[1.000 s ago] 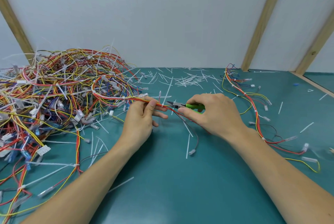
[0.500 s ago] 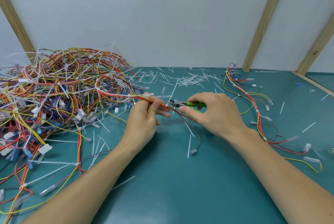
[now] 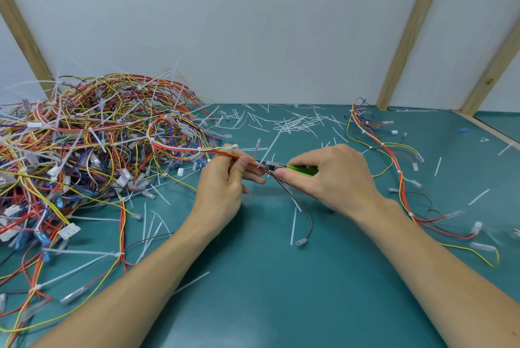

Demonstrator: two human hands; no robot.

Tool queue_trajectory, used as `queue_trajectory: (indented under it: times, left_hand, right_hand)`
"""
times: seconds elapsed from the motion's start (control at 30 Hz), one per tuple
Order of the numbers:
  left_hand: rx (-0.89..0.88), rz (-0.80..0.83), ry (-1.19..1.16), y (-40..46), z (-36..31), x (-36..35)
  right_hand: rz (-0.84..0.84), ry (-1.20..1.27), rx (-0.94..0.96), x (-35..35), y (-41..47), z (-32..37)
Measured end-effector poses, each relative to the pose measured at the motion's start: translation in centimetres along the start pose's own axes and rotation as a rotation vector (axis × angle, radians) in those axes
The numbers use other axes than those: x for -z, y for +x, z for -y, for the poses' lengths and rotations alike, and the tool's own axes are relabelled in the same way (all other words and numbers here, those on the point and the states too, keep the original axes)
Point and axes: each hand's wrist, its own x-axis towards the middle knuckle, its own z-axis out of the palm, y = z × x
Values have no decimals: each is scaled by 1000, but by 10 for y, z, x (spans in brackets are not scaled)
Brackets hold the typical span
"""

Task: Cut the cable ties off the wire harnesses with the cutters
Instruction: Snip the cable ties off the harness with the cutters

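Head view, writing: none readable.
Cutters point(image 3: 292, 169): green handles, long axis running left-right, nose pointing left at the wire harness point(image 3: 225, 153).
Right hand point(image 3: 332, 176): curled round the handles.
Left hand point(image 3: 225, 187): pinches the harness above the teal table point(image 3: 281, 291).

Cutters point(image 3: 284, 168) at harness point(image 3: 225, 153) between both hands.

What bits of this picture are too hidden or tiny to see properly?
All in the head view:
- Cutters: the right hand covers most of the green handles.
- Tie being cut: too small to see at the cutter tip.
- Wire pile: cut off by the left edge.
- Harness end at the right edge: blurred.
- Left hand fingers: curled round the wires, tips hidden.
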Motion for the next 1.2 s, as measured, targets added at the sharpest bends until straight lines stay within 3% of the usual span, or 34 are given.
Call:
queue_trajectory:
  times: [0.73, 1.1, 1.2]
  left_hand:
    - [-6, -17, -39, -1, -3, 1]
    - [-2, -28, -67, -1, -3, 2]
    - [-6, -31, -81, -1, -4, 1]
  right_hand:
    - [103, 10, 36, 4, 1, 9]
    - [70, 93, 30, -3, 0, 4]
    - [-14, 181, -40, -6, 0, 1]
